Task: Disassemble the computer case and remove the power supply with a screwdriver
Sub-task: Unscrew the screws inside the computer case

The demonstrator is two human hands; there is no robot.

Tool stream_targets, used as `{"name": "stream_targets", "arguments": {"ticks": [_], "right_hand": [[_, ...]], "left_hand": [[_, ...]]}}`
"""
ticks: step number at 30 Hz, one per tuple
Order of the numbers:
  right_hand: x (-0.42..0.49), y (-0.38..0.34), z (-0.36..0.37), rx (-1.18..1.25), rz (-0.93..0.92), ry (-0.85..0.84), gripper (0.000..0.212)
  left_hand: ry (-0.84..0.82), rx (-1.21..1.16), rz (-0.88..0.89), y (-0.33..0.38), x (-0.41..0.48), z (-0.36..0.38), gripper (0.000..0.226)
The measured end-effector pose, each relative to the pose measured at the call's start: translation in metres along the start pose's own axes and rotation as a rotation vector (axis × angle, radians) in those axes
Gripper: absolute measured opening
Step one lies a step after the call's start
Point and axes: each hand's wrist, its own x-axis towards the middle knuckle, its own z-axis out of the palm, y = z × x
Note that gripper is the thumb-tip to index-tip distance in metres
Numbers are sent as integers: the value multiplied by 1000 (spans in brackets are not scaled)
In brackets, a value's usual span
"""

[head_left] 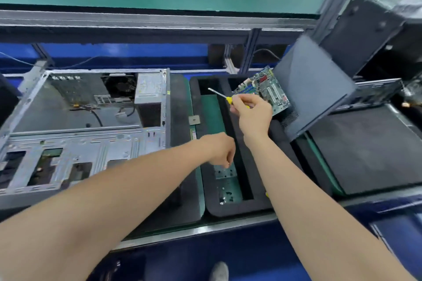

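Note:
An opened grey computer case point(75, 143) lies on its side at the left of the bench. Its grey power supply point(149, 90) sits in the far right corner of the case. My right hand point(251, 114) is raised over a black foam tray point(237, 209) and grips a yellow-handled screwdriver point(220, 94), its shaft pointing up and left. My left hand point(222, 151) hangs over the tray's narrow compartment with fingers curled downward; whether it holds a screw is hidden. Small screws point(225, 196) lie in that compartment.
A green motherboard point(265, 89) leans against a dark panel point(312, 91) at the right. Black case covers point(370, 148) lie at the right, another black case point(363, 34) above them. A small metal plate point(194, 119) rests on the green mat. A shelf rail point(137, 21) runs overhead.

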Motion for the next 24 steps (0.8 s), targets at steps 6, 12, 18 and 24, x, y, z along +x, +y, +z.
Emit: {"name": "stream_targets", "arguments": {"ticks": [6,12,18,24], "right_hand": [[1,25,-16,28,88,-27,4],[4,26,-13,99,109,6,11],[2,-8,19,296,100,-24,9],[-19,-67,82,349,-36,-151,10]], "left_hand": [[-148,4,-94,5,26,23,26],[-18,-88,-113,-3,19,15,27],[309,-222,-176,-24,-31,-24,18],[596,-157,-281,-91,-135,-65,24]]}}
